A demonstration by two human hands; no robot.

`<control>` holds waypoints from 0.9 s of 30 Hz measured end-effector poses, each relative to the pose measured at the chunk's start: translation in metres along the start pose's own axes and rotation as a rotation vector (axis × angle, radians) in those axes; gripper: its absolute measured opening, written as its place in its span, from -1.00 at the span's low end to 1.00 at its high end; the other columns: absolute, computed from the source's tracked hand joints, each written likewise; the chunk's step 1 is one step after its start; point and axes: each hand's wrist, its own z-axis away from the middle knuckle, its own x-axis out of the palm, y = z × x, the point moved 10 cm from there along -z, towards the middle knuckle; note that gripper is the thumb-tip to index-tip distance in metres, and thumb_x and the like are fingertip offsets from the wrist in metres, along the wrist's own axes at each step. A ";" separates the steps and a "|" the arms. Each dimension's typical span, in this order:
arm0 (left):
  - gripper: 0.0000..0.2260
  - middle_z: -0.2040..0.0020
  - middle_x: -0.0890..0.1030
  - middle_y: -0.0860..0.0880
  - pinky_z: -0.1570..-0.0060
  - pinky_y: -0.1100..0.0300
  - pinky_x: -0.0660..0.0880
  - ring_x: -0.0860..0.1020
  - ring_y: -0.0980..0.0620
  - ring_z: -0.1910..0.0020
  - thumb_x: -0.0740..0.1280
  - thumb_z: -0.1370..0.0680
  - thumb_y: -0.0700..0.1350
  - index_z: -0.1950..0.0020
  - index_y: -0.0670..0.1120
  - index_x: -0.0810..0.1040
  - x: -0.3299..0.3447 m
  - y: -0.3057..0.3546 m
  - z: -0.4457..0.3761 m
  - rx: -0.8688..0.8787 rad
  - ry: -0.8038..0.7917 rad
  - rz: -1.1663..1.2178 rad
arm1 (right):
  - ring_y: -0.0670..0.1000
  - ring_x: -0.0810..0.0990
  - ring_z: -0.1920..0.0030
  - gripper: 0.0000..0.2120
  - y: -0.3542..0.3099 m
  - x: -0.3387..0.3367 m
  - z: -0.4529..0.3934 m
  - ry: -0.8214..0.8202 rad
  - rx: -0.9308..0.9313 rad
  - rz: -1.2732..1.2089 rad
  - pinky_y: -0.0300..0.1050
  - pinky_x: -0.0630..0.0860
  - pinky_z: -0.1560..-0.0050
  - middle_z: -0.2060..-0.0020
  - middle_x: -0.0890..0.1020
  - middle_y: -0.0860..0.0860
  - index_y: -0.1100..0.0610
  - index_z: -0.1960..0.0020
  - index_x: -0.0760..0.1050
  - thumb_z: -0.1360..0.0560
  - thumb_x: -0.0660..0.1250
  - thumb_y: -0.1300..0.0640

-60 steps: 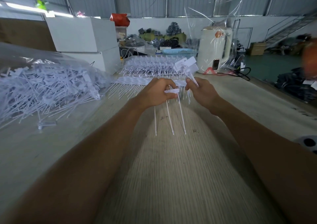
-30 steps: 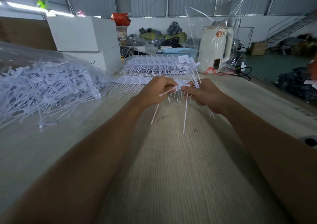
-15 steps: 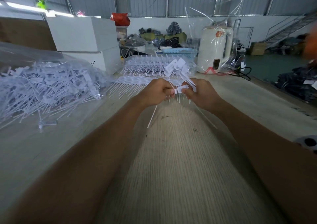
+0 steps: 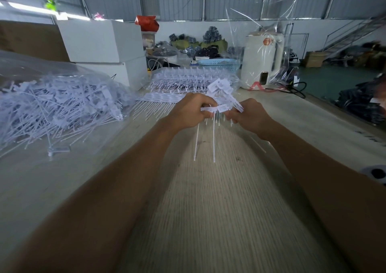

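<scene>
I see the tie bundle (image 4: 221, 90) over the table (image 4: 208, 220), the bagged heap (image 4: 54, 109) left, laid-out rows (image 4: 188, 80) behind, boxes (image 4: 100, 42) behind the heap.

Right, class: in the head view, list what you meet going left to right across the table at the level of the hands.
Bagged heap of loose white tag ties → left hand → bundle of white tag ties gripped by both hands → right hand → dark heap at far right.
</scene>
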 end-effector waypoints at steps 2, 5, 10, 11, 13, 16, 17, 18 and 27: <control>-0.67 -0.21 0.67 -0.02 -0.25 -0.02 0.51 0.59 0.03 -0.22 0.52 -0.48 -0.19 -0.24 -0.07 0.66 0.003 0.004 0.001 0.030 -0.033 -0.036 | -0.15 0.49 0.45 -0.78 0.005 -0.002 -0.001 0.019 0.015 0.035 -0.28 0.36 0.34 0.43 0.60 -0.03 0.11 0.29 0.65 -0.53 0.38 0.16; -0.68 -0.23 0.66 -0.02 -0.26 -0.01 0.51 0.59 0.03 -0.23 0.51 -0.49 -0.18 -0.24 -0.06 0.66 0.004 0.005 0.002 0.038 -0.041 -0.044 | -0.17 0.52 0.48 -0.75 0.014 -0.010 -0.001 0.089 0.053 0.000 -0.42 0.35 0.40 0.44 0.58 -0.05 0.13 0.24 0.66 -0.58 0.32 0.13; -0.76 -0.09 0.69 -0.03 -0.13 0.05 0.52 0.60 0.04 -0.05 0.47 -0.53 -0.12 -0.19 -0.01 0.65 -0.001 0.008 0.002 0.063 0.014 -0.004 | 0.05 0.56 0.32 -0.66 0.007 -0.009 -0.003 0.123 0.051 -0.076 -0.14 0.45 0.22 0.30 0.60 0.12 0.20 0.17 0.53 -0.67 0.17 0.04; -0.76 -0.06 0.69 -0.03 -0.10 0.05 0.52 0.60 0.03 -0.02 0.47 -0.53 -0.11 -0.19 0.00 0.65 -0.001 0.008 0.002 0.063 0.015 -0.004 | 0.08 0.52 0.32 -0.66 0.005 -0.006 -0.003 0.100 0.058 -0.077 -0.10 0.43 0.22 0.28 0.59 0.14 0.19 0.16 0.50 -0.68 0.14 0.04; -0.75 -0.02 0.68 -0.05 -0.07 0.03 0.54 0.60 0.01 0.01 0.48 -0.52 -0.07 -0.19 0.02 0.64 0.001 0.006 0.001 0.047 0.009 -0.009 | 0.03 0.44 0.42 -0.66 0.004 0.000 -0.003 0.064 0.077 -0.121 -0.17 0.38 0.37 0.31 0.55 0.13 0.13 0.21 0.41 -0.69 0.11 0.04; -0.74 -0.02 0.65 -0.02 -0.12 -0.01 0.54 0.59 0.01 -0.04 0.49 -0.51 0.01 -0.19 0.07 0.62 0.004 0.001 -0.001 0.006 -0.002 -0.017 | -0.03 0.40 0.55 -0.68 0.007 0.003 -0.001 0.045 0.107 -0.246 -0.26 0.31 0.55 0.38 0.53 0.11 0.08 0.21 0.34 -0.69 0.09 0.02; -0.74 0.00 0.63 0.00 -0.12 -0.01 0.53 0.58 0.01 -0.04 0.49 -0.50 0.02 -0.17 0.09 0.62 0.003 0.000 -0.001 -0.005 0.006 -0.011 | -0.07 0.38 0.59 -0.68 0.007 0.003 0.000 0.046 0.105 -0.261 -0.29 0.29 0.57 0.40 0.51 0.09 0.08 0.21 0.35 -0.69 0.10 0.02; -0.76 0.05 0.61 0.04 -0.11 -0.01 0.54 0.58 0.03 -0.01 0.49 -0.50 0.03 -0.15 0.10 0.61 0.002 0.000 -0.001 -0.013 0.020 0.000 | -0.11 0.36 0.61 -0.68 0.007 0.002 -0.001 0.046 0.102 -0.265 -0.31 0.27 0.59 0.42 0.49 0.07 0.08 0.21 0.37 -0.69 0.11 0.02; -0.82 0.15 0.60 0.07 0.00 -0.06 0.57 0.60 0.00 0.08 0.49 -0.48 0.06 0.03 0.08 0.54 -0.002 0.000 0.000 -0.042 0.050 0.005 | -0.09 0.23 0.58 -0.84 0.003 0.010 0.000 -0.031 0.163 -0.359 -0.30 0.16 0.57 0.48 0.34 0.01 0.25 0.03 0.61 -0.56 0.28 0.20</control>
